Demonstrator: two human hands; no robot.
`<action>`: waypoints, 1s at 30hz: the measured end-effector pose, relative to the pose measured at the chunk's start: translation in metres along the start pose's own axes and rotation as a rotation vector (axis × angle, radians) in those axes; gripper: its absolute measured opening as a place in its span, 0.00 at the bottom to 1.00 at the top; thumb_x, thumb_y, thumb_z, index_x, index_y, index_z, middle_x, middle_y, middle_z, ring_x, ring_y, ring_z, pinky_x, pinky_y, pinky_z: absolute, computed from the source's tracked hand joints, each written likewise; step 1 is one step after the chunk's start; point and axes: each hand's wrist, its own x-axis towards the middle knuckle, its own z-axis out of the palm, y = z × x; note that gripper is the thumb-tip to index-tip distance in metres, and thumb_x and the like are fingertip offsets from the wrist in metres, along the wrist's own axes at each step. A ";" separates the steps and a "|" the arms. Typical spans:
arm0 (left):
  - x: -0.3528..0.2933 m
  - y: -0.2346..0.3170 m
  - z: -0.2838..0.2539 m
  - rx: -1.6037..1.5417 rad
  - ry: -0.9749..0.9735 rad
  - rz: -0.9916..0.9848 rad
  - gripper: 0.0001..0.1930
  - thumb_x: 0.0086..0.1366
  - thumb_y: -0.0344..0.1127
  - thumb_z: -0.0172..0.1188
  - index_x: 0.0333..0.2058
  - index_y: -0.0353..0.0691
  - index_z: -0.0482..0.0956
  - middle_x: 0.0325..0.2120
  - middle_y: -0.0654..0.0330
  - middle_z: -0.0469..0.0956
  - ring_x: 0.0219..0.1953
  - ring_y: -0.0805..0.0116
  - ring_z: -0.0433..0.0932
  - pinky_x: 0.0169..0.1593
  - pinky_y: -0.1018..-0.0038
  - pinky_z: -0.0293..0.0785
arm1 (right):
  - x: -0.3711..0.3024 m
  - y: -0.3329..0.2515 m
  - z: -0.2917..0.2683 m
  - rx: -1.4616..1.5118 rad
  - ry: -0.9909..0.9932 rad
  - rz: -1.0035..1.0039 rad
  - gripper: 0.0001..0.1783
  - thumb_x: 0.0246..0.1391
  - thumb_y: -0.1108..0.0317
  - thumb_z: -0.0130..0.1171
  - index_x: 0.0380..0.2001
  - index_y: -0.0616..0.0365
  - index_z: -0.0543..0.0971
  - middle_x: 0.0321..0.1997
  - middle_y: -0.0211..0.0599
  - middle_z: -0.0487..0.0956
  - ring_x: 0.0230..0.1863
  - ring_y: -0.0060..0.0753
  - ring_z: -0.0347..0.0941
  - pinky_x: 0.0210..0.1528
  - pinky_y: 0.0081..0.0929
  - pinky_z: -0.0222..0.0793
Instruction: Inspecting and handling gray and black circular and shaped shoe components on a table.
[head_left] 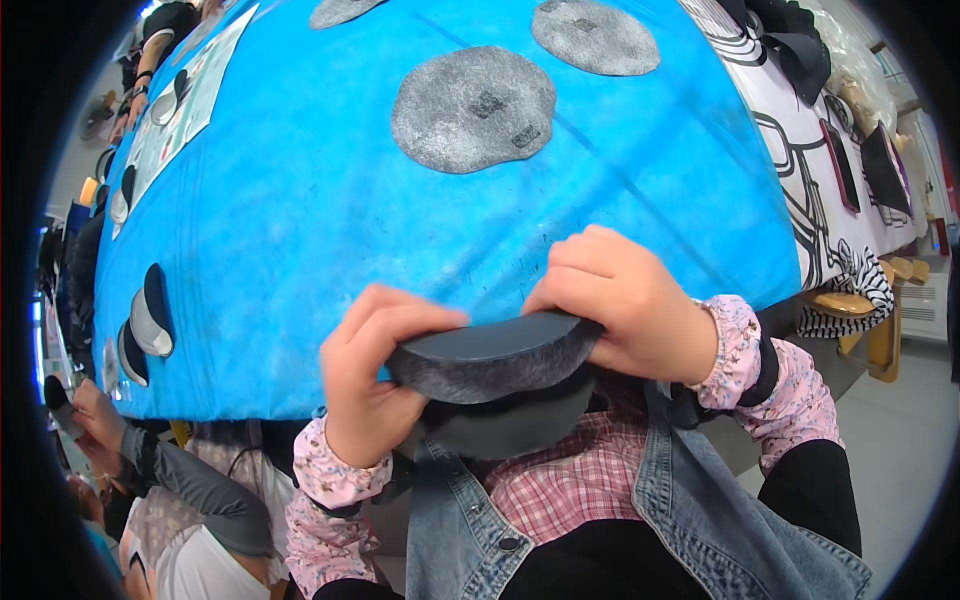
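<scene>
Between my two hands, just off the near edge of the blue-covered table (300, 230), is a dark grey curved piece (490, 377). It has a smooth crescent-shaped upper face and a fuzzy grey band along its near side. My left hand (375, 370) grips its left end, thumb below and fingers over the top. At the other end my right hand (625, 310) pinches it with curled fingers. Under the band hangs a smooth, dark rounded part (510, 425); whether it belongs to the same piece I cannot tell. My palms hide both ends.
A mottled grey disc (470, 110) lies flat beyond my hands, with another disc (597, 37) farther right. Grey-and-black curved pieces (150, 315) lie at the left edge. A co-worker's hand (95, 425) holds a dark piece there. A phone (840, 165) rests on a white cloth.
</scene>
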 end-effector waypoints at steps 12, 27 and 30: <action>-0.005 0.008 -0.006 -0.154 -0.013 -0.077 0.15 0.40 0.19 0.60 0.31 0.37 0.80 0.25 0.59 0.76 0.25 0.70 0.73 0.30 0.78 0.68 | -0.006 0.006 -0.014 0.421 -0.094 0.057 0.12 0.41 0.75 0.54 0.34 0.60 0.74 0.28 0.41 0.73 0.30 0.44 0.70 0.33 0.33 0.65; 0.002 0.011 0.008 -0.211 0.003 0.005 0.12 0.40 0.25 0.67 0.27 0.38 0.75 0.25 0.61 0.74 0.28 0.70 0.71 0.29 0.78 0.65 | 0.001 -0.008 -0.023 0.134 -0.073 0.042 0.11 0.36 0.70 0.58 0.29 0.56 0.74 0.24 0.32 0.73 0.27 0.37 0.69 0.29 0.30 0.63; 0.005 0.019 0.005 -0.082 0.046 0.078 0.11 0.38 0.25 0.68 0.24 0.37 0.77 0.21 0.61 0.74 0.24 0.70 0.72 0.27 0.78 0.66 | 0.000 -0.013 -0.025 0.030 -0.045 -0.022 0.11 0.35 0.68 0.59 0.28 0.55 0.74 0.23 0.30 0.72 0.25 0.37 0.69 0.27 0.30 0.63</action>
